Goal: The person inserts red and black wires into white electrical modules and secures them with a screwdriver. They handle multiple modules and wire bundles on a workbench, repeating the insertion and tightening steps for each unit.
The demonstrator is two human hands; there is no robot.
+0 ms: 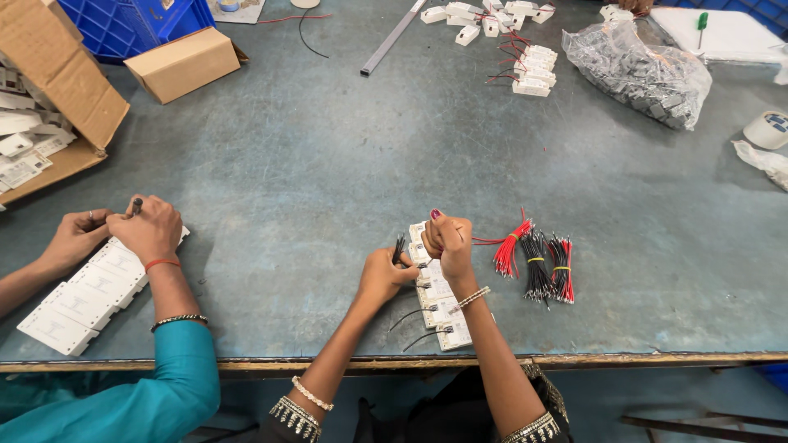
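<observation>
Right hand (447, 239) pinching a thin wire, left hand (382, 275) clutching black wires, white modules (443, 312) half hidden beneath

grey-blue table (345, 164), white modules (439, 308), red and black wire bundles (538, 258) — yellow ties, teal sleeve (156, 394), blue crate (135, 25)

The table top (345, 164) is matt grey-blue, scuffed and worn, with a chipped wooden front edge (640, 359). The small modules (443, 312) are smooth white plastic. The wire bundles (538, 262) have glossy red and black insulation. The boxes (182, 63) are matt brown cardboard; the bag (640, 74) is crinkled clear plastic film.
</observation>
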